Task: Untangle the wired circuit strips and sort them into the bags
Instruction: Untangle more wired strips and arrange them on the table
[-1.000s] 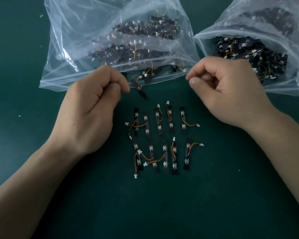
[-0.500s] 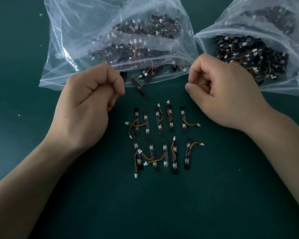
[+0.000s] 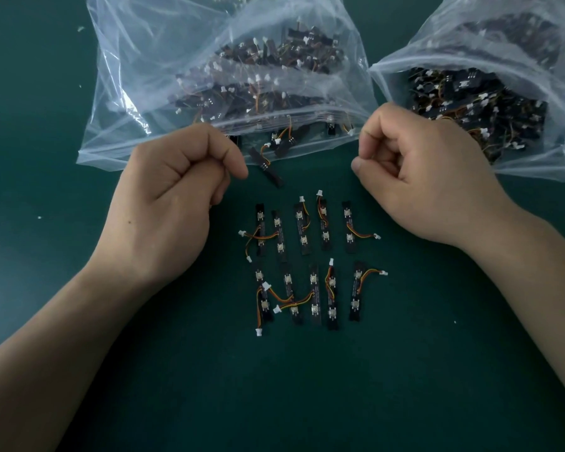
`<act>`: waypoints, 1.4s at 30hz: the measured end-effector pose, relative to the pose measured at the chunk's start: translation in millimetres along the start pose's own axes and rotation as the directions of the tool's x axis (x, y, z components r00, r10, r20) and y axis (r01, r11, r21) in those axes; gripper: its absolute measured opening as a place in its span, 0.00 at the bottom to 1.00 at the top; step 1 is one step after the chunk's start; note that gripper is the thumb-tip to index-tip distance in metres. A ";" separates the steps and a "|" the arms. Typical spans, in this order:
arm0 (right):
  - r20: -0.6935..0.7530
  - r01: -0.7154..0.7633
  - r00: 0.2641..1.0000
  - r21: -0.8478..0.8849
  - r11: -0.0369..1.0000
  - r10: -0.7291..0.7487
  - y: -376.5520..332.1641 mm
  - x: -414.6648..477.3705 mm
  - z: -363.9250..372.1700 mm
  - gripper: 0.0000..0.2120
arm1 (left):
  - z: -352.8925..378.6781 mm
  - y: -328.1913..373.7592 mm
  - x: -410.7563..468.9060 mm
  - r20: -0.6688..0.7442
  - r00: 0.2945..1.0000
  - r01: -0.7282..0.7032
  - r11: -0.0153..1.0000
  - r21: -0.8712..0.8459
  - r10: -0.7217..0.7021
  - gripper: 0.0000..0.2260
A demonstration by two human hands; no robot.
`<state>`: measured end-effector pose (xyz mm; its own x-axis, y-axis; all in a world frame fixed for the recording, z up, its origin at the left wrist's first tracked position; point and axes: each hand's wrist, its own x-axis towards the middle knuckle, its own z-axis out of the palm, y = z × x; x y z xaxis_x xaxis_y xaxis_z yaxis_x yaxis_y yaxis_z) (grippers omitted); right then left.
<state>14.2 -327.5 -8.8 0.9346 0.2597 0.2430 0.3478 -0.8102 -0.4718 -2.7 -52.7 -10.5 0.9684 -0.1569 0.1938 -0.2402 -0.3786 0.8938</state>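
**Head view: curled hands flank two rows of strips, with a stray at the bag mouth**

The circuit strips (image 3: 302,230) lie on the green table (image 3: 437,370) in two rows, one far and one near. Each strip's long axis runs near to far, and its orange-and-yellow wire ends in a small white plug. At the left end of both rows some wires cross a neighbouring strip, so that side looks not fully untangled.

The left hand (image 3: 173,207) and right hand (image 3: 428,181) sit on either side of the far row, a little beyond it. Both have their fingers curled into loose fists with the thumb against the forefinger. Nothing shows between the fingers.

Two clear bags hold dark heaps of strips. The left bag (image 3: 163,93) is beyond the left hand, and the right bag (image 3: 561,119) is beyond the right.

A stray strip (image 3: 269,168) pokes out of the left bag's mouth, slanting from far-left to near-right. It lies just right of the left thumb tip and well apart from the right hand. The left hand is therefore probably the one to take it, reaching a little rightward and gripping across its narrow width.
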 end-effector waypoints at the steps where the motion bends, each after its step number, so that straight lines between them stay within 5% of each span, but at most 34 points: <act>1: -0.002 0.000 1.000 0.000 1.000 0.000 0.1 0.0 0.1 0.08 | 0.0 -0.6 0.3 0.003 1.000 -0.002 1.000 -0.003 0.002 0.14; 28: -0.024 0.003 1.000 0.010 1.000 -0.003 1.7 -0.1 0.6 0.08 | 1.8 7.8 -3.2 0.016 0.999 0.028 0.996 0.083 -0.030 0.14; 42: 0.099 0.058 0.993 0.064 0.996 -0.064 -0.4 -3.2 -6.3 0.12 | 3.8 21.4 -10.8 -0.095 0.995 0.057 0.882 0.468 -0.014 0.09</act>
<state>10.5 -331.2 -4.0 0.9133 0.3616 0.1875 0.4051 -0.7584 -0.5106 -18.6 -62.6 5.0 0.9736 -0.0642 0.2192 -0.1881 -0.7698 0.6100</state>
